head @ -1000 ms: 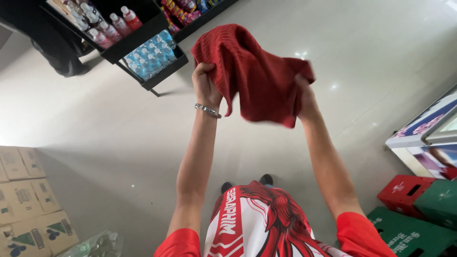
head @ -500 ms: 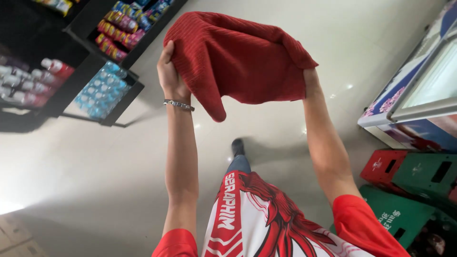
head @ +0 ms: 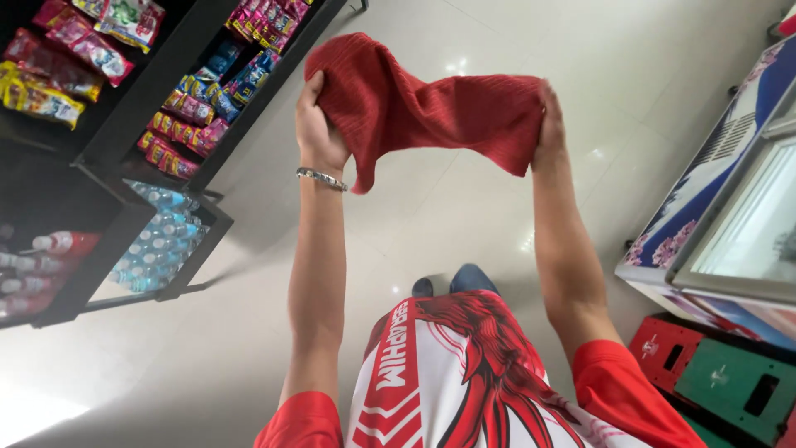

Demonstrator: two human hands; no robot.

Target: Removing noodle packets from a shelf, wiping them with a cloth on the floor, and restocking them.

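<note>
I see the cloth (head: 431,112) now stretched wider than a moment ago, my left hand (head: 319,133) and right hand (head: 549,124) each gripping an end above the floor (head: 464,224).

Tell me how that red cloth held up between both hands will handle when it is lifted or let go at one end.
The red cloth is probably floppy: it sags between the left hand and the right hand, with a corner drooping below the left. It looks light, since fingers alone bear it. Its ribbed weave likely grips well, not slippery.
</note>
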